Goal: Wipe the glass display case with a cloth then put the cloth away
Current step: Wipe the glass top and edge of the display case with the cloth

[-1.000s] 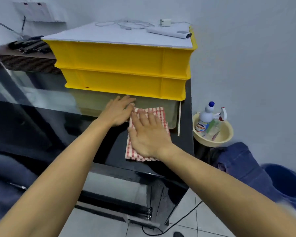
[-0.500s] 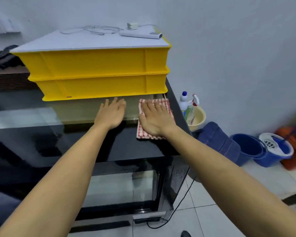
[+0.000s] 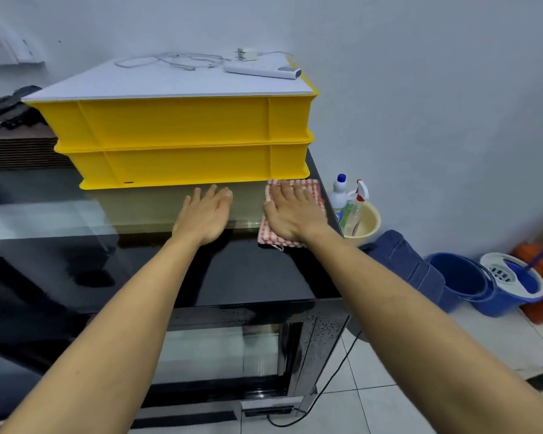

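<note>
A folded red-and-white checked cloth (image 3: 314, 188) lies flat on the dark glass top of the display case (image 3: 239, 277), at its far right corner. My right hand (image 3: 292, 211) presses flat on the cloth with straight fingers and covers most of it. My left hand (image 3: 206, 214) rests flat on the bare glass just left of the cloth, fingers spread, holding nothing. The case has a glass front panel (image 3: 220, 355) below the top.
Two stacked yellow crates (image 3: 176, 142) with a white board, cable and power strip on top stand right behind both hands. Right of the case sit a cream basin with spray bottles (image 3: 362, 220), blue fabric (image 3: 405, 264), a blue bucket (image 3: 458, 277) and a mop bucket (image 3: 511, 283).
My right hand slid the cloth rightward and back to the far right corner against the crates. My left hand moved away from the cloth and now lies flat on the glass.
</note>
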`<action>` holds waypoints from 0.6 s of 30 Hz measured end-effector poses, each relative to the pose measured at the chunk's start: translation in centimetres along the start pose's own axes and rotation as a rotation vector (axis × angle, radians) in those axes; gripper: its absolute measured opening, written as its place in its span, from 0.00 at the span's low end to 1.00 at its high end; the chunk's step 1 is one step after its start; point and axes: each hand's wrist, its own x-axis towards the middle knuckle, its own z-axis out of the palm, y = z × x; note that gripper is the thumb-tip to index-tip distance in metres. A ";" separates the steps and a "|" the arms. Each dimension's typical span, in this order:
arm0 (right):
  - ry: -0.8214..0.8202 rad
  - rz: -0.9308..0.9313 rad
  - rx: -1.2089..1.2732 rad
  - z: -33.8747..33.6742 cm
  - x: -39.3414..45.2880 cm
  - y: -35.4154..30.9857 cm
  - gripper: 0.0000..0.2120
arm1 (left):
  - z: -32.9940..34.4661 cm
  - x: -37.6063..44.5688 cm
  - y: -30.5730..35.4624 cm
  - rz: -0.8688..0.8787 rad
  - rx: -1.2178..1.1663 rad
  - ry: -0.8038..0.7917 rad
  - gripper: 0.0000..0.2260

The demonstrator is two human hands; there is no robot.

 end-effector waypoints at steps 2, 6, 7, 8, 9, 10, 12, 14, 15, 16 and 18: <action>-0.020 -0.076 0.012 0.7 -0.6 -2.4 0.32 | 0.0 0.3 -0.4 -0.049 -0.083 0.008 0.35; -0.042 -0.300 0.005 1.4 -6.3 -2.6 0.29 | 0.0 0.4 -0.3 -0.151 -0.208 0.056 0.38; -0.049 -0.337 0.006 1.4 -7.7 -1.6 0.29 | 0.0 0.3 -0.2 -0.147 -0.196 0.050 0.37; -0.060 -0.356 0.004 1.1 -8.8 -0.5 0.29 | 0.0 0.2 0.0 -0.130 -0.170 0.046 0.36; -0.070 -0.355 0.004 0.8 -9.3 0.7 0.28 | 0.1 0.2 0.0 -0.105 -0.133 0.037 0.35; -0.076 -0.337 0.004 0.4 -9.5 1.8 0.28 | 0.2 0.1 0.1 -0.073 -0.087 0.029 0.32; -0.079 -0.280 0.009 -0.5 -8.5 3.4 0.28 | 0.2 0.2 0.3 -0.024 -0.020 0.025 0.29; -0.081 -0.231 0.013 -0.8 -6.6 3.8 0.27 | 0.3 0.2 0.5 -0.015 0.020 0.030 0.28; -0.084 -0.211 0.023 -0.9 -5.7 3.6 0.27 | 0.3 0.2 0.5 -0.012 0.032 0.029 0.28; -0.083 -0.192 0.038 -1.1 -4.9 3.1 0.27 | 0.3 0.1 0.4 -0.007 0.037 0.025 0.28; -0.026 -0.146 0.073 -1.2 -3.9 2.0 0.27 | 0.3 0.3 0.0 0.011 0.042 0.022 0.26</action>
